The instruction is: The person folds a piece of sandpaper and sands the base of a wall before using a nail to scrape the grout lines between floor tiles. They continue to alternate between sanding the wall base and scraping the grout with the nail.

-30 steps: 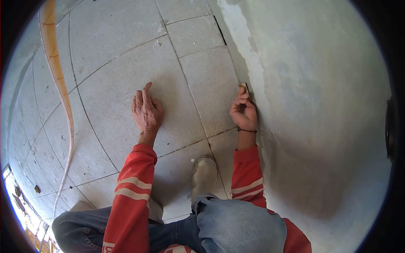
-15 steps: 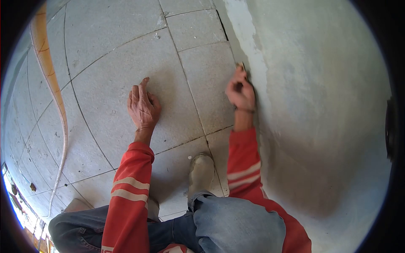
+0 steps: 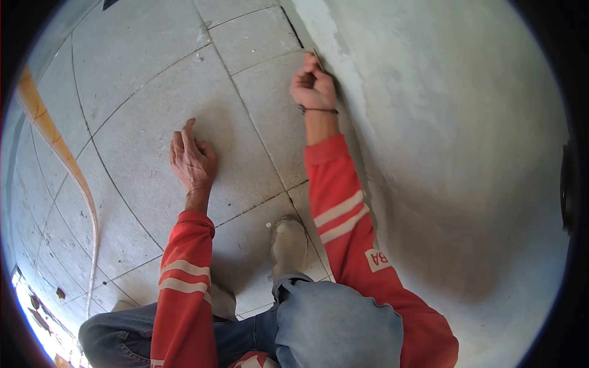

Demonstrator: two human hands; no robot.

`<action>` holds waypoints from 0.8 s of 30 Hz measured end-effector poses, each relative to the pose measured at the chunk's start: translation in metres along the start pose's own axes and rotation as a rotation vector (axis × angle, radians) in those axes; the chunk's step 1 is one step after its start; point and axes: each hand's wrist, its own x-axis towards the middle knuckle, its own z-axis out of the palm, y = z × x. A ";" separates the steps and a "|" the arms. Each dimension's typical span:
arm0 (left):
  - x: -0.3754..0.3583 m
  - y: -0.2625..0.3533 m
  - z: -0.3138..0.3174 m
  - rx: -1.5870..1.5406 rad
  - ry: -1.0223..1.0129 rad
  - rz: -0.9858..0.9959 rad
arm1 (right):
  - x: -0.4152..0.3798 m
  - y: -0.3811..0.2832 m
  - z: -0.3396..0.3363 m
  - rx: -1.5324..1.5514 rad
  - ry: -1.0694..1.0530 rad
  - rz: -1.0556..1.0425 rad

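Observation:
My right hand (image 3: 314,86) is closed at the joint where the floor tiles meet the wall (image 3: 429,92). A thin, light-coloured piece (image 3: 318,59) shows at its fingertips; what it is I cannot make out. Over a large grey floor tile (image 3: 147,172) is my left hand (image 3: 194,161), back up, with its index finger pointing forward and the other fingers curled. Nothing shows in it. A dark gap (image 3: 292,26) runs along the tile edge just beyond my right hand.
A yellowish translucent hose (image 3: 61,147) curves down the left side. Below my hands are my boot (image 3: 289,245) and bent knee (image 3: 340,319). Small crumbs (image 3: 199,59) lie on the tiles. A dark object (image 3: 567,190) is at the right edge.
My right hand has moved forward along the wall joint, and its arm is stretched further. The whole view has shifted a little; my left hand keeps nearly the same pose over the tile.

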 end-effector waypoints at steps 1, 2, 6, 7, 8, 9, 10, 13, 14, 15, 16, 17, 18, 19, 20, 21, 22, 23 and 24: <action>0.000 0.002 0.000 -0.002 -0.001 0.017 | 0.003 0.005 0.006 0.001 0.032 -0.021; 0.000 0.002 -0.001 0.002 0.001 0.015 | 0.002 0.009 0.011 0.003 0.066 -0.038; -0.001 0.002 -0.002 0.006 0.004 0.004 | -0.057 -0.051 -0.046 -0.008 -0.022 0.118; -0.002 0.000 -0.001 0.004 0.004 0.000 | -0.083 -0.068 -0.068 -0.040 -0.080 0.141; -0.002 -0.001 -0.001 -0.002 0.013 0.009 | -0.112 -0.083 -0.089 -0.073 -0.139 0.166; -0.002 -0.001 0.000 -0.008 0.021 0.018 | -0.141 -0.099 -0.109 -0.046 -0.089 0.132; -0.002 -0.001 0.000 -0.009 0.024 0.012 | -0.170 -0.113 -0.126 -0.019 -0.039 0.098; -0.002 -0.003 -0.001 -0.023 0.023 0.027 | -0.241 -0.140 -0.160 0.092 0.101 0.014; -0.003 -0.003 -0.001 -0.019 0.018 0.027 | -0.253 -0.147 -0.170 0.018 0.079 -0.003; -0.003 -0.004 0.000 -0.015 0.014 0.030 | -0.259 -0.146 -0.170 -0.054 0.055 -0.021; -0.003 -0.004 0.000 -0.015 0.014 0.028 | -0.256 -0.145 -0.169 -0.056 0.056 -0.019; -0.003 -0.004 0.000 -0.009 0.021 0.033 | -0.248 -0.145 -0.167 -0.028 0.072 -0.011; -0.003 -0.004 0.000 -0.005 0.027 0.038 | -0.237 -0.141 -0.160 -0.001 0.089 -0.003; -0.003 -0.003 -0.001 -0.006 0.030 0.035 | -0.223 -0.137 -0.151 -0.005 0.088 -0.001; -0.002 -0.003 -0.002 -0.008 0.022 0.036 | -0.204 -0.130 -0.139 -0.019 0.103 0.000; -0.002 -0.003 -0.003 -0.010 0.013 0.036 | -0.185 -0.122 -0.127 -0.033 0.120 0.001; -0.003 -0.004 -0.003 -0.009 0.013 0.032 | -0.167 -0.109 -0.114 -0.047 0.046 0.039; -0.003 -0.004 -0.002 0.003 0.002 0.026 | -0.148 -0.096 -0.100 -0.060 -0.028 0.080; -0.005 -0.005 -0.002 0.016 -0.010 0.019 | -0.129 -0.086 -0.086 -0.033 -0.027 0.078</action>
